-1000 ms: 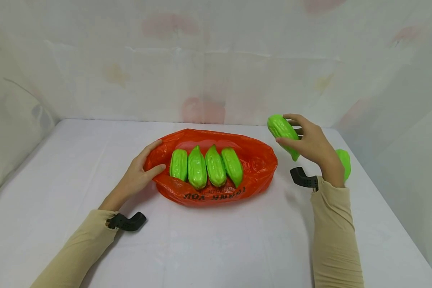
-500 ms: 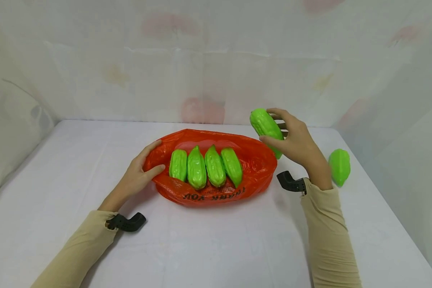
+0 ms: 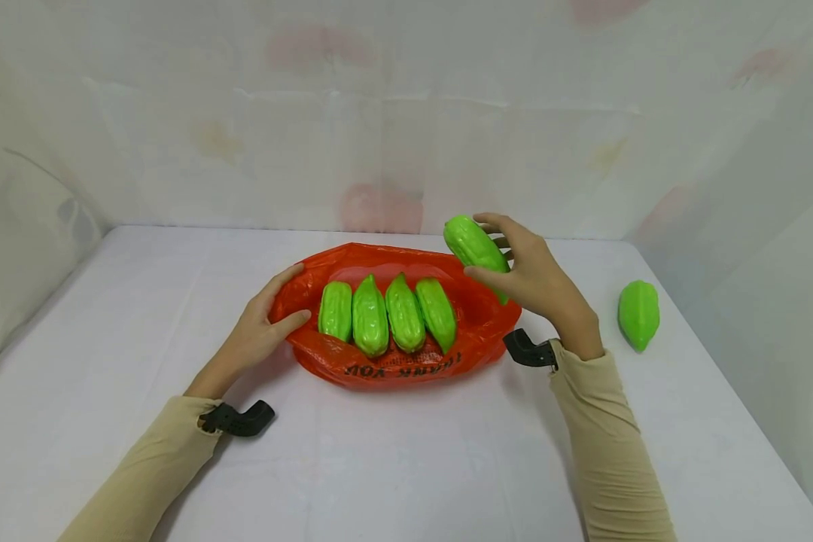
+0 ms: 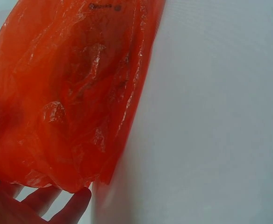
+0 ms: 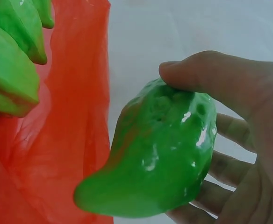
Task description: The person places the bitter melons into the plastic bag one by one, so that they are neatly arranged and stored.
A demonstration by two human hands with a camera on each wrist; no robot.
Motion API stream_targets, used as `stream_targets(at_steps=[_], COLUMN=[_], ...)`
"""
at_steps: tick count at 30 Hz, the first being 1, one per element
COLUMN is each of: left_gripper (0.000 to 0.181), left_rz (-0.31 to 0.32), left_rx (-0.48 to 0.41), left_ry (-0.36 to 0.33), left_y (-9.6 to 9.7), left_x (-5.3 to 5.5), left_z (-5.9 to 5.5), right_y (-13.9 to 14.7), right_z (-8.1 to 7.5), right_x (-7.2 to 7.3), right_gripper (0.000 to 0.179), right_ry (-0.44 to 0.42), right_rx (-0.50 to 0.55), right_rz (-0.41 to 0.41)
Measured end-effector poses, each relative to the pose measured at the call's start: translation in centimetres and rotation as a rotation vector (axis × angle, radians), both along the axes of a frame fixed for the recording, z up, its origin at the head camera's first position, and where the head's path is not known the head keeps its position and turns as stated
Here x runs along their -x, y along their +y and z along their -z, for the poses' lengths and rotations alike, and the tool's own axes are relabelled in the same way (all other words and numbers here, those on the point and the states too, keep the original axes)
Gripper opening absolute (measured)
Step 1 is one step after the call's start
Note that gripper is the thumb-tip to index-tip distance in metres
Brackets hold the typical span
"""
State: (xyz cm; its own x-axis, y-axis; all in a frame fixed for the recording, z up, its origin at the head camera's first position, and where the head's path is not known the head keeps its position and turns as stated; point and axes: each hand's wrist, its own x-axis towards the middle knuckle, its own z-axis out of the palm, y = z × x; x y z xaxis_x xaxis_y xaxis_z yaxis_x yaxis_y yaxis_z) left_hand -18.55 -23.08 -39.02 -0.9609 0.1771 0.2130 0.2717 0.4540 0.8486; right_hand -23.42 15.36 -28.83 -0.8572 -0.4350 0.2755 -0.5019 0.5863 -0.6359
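A red plastic bag (image 3: 481,316) lies with its mouth spread wide, dark lettering along its near side. Inside, several glossy green bitter melons (image 3: 405,315) sit side by side. At the bag's left end my left hand (image 3: 257,324) holds the rim, thumb and forefinger apart around it; the left wrist view catches its fingertips (image 4: 82,198) at the bag's edge. My right hand (image 3: 531,275) grips another bitter melon (image 3: 474,245) between thumb and fingers, raised over the bag's right back rim. In the right wrist view this bitter melon (image 5: 160,149) shows bumpy skin and a pointed end.
One more green bitter melon (image 3: 640,315) rests on the white table (image 3: 406,467) near its right edge. A pale wall sheet (image 3: 515,143) with faint pink blotches stands behind. Black camera mounts (image 3: 240,418) are strapped to both wrists.
My right hand has carried its bitter melon leftward from beside the bag to over its right part, uncovering the melon on the table. The left hand and bag have stayed in place.
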Motion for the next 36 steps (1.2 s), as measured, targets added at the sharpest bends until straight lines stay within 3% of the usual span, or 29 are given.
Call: stream_targets(at_steps=[13,36], left_gripper=[0.069,0.069], left_rz=[-0.005,-0.011], left_rx=[0.006,0.009], left_ry=[-0.012,-0.009], left_y=[0.0,-0.1], left_x=[0.0,-0.1], left_z=[0.0,0.0], right_y=[-1.1,-1.8], right_z=[0.2,0.9], right_x=[-0.1,0.0], right_gripper=[0.067,0.074], right_ry=[-0.054,-0.147], right_rx=[-0.007,-0.108], right_rz=[-0.075,-0.121])
